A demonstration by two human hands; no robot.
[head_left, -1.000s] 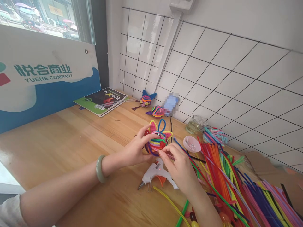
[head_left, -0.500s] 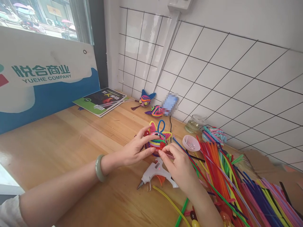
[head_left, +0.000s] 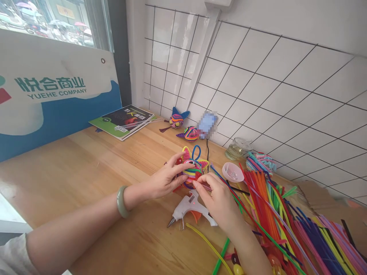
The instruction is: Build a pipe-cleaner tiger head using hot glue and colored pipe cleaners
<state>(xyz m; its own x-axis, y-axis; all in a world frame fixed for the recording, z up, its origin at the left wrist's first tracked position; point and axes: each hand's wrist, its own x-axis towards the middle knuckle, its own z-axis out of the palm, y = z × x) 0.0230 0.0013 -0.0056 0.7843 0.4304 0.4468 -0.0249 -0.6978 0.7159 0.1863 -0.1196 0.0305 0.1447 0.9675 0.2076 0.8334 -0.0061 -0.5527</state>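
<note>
A colourful pipe-cleaner animal ornament (head_left: pixel 196 166), with pink ears edged in yellow and a blue loop on top, is held above the table. My left hand (head_left: pixel 169 173) grips it from the left, fingers across its front. At its lower right, the thumb and forefinger of my right hand (head_left: pixel 213 191) pinch together against it, seemingly on a thin pink pipe cleaner (head_left: pixel 207 187); the fingertips partly hide this. Just below both hands a white hot glue gun (head_left: pixel 189 208) stands on the table, nozzle to the left, with a small red light on its body.
Bundles of pipe cleaners (head_left: pixel 263 194) cover the right side. A pink bowl (head_left: pixel 233 172) of small clear pieces and a glass jar (head_left: pixel 238 148) sit behind them. Two finished ornaments (head_left: pixel 177 119) and a blurred phone (head_left: pixel 207 125) stand by the wall grid. Booklets (head_left: pixel 123 122) lie at the back left.
My left thumb has shifted slightly up on the ornament. My right hand keeps its pinch at nearly the same place. The whole view has moved a little.
</note>
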